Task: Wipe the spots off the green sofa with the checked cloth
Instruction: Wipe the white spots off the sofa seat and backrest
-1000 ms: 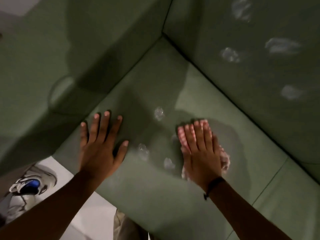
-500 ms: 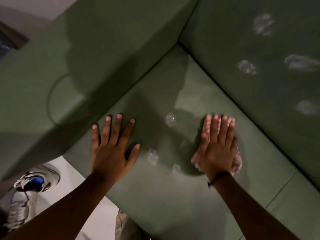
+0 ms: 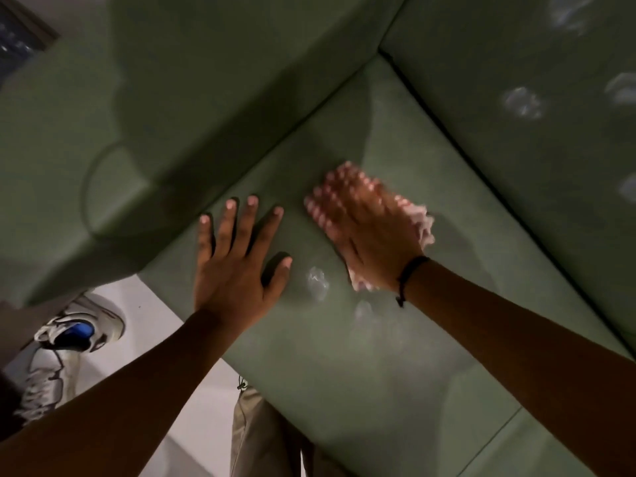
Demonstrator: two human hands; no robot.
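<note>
Head view, wiping in progress on the seat of the green sofa (image 3: 395,356). The right hand (image 3: 370,235), fingers straight and held close together, lay flat on the checked cloth (image 3: 418,222) at the centre of the frame and pressed it against the seat cushion; the cloth showed only as a pink-and-white fringe around the hand. The left hand (image 3: 237,263), fingers spread wide and holding nothing, was planted palm-down on the seat just left of the cloth, apparently as a brace. One pale spot (image 3: 316,282) sat between the two hands, and a fainter one (image 3: 364,309) lay just below the right wrist. The step in hand was judged to be the clearing of the seat spots; the next move called for drawing the cloth down and left over these two marks under steady pressure. Further spots (image 3: 523,103) on the backrest, at the upper right of the frame, remained untreated, and some were cut off by the frame edge. The right hand and cloth were blurred, so the check pattern and the folding of the cloth could not be made out. A shoe (image 3: 75,332) lay on the floor at lower left.
</note>
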